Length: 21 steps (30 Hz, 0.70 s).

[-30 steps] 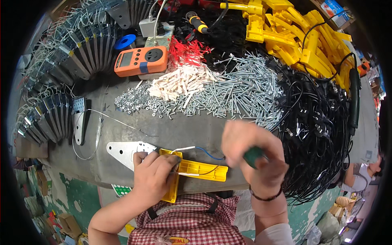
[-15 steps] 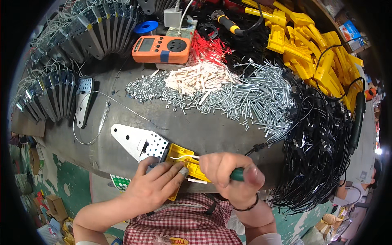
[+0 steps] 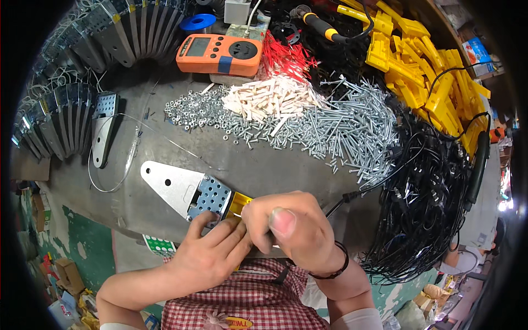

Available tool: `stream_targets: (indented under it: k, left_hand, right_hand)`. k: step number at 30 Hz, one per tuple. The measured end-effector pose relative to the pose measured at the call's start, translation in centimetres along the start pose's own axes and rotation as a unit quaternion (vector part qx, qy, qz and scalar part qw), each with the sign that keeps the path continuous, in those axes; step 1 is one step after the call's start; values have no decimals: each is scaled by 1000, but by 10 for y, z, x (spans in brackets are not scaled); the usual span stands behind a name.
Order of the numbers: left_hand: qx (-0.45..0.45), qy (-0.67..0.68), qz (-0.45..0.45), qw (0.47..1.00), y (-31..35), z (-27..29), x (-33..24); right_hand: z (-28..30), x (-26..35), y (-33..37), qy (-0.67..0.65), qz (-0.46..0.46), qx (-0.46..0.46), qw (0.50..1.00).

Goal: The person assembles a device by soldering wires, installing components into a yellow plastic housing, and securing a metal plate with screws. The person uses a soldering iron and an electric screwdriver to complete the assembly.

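Left hand [image 3: 210, 254] draped over the perforated metal bracket [image 3: 213, 194] and yellow plastic housing [image 3: 239, 202], right hand [image 3: 300, 226] curled beside it; honestly can't tell what either grip's pinching.

Bracket [image 3: 184, 190] on table [image 3: 286, 176] — nuts [image 3: 190, 110] behind; meter [image 3: 217, 54] behind nuts; screws [image 3: 352, 132] right of nuts; cables [image 3: 423, 209] farther right; casings [image 3: 440, 99] behind cables.

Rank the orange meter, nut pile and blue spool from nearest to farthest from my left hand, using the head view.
1. Nut pile, ahead of your left hand.
2. Orange meter, beyond the nuts.
3. Blue spool, behind the meter.
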<state>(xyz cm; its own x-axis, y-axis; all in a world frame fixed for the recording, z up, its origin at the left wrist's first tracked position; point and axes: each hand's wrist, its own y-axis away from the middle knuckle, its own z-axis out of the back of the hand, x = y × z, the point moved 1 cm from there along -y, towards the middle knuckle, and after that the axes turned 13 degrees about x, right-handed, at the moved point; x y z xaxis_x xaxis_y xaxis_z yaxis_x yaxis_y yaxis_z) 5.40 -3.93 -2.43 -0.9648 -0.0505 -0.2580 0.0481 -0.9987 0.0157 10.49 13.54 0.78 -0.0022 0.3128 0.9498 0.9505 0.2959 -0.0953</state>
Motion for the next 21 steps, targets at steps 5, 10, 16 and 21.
stream_targets:
  k: [5,10,16,21]
  left_hand:
    - [-240,158,-21,957,17,50,35]
    - [-185,353,-165,902,-78,72,22]
    - [-165,381,-151,897,-87,68,16]
    - [-383,315,19,868,-65,24,14]
  right_hand:
    - [0,-1,-12,73,88,-12,993]
    - [-11,-54,18,201,-16,67,977]
    - [-8,-63,10,180,52,-39,981]
    - [62,10,3,-45,210,24,976]
